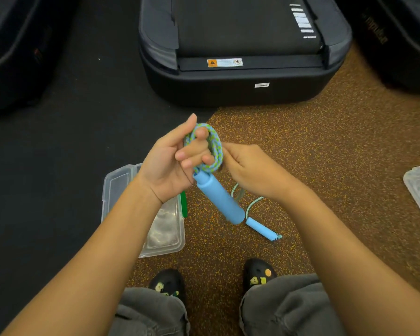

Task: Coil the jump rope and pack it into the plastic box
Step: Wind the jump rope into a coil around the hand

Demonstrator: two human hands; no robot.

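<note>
Gripping several coils of the jump rope (210, 147), the left hand (172, 163) has its fingers closed through the loops; one blue handle (218, 198) hangs toward 5 o'clock. Right hand (250, 169) pinches the rope at 3 o'clock. Second handle (262, 229) lies on the speckled floor (325, 154). Plastic box (165, 234) sits open at 7 o'clock.

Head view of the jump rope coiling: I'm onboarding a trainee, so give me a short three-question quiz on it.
1. True or false: the blue-green braided rope coil is wound around the left hand's fingers.
2. Which lies on the floor: A) the smaller-looking blue foam handle, B) the nearer blue foam handle?
3. Where is the clear plastic box?

Key: 1 true; 2 A; 3 on the floor, under the left forearm.
</note>
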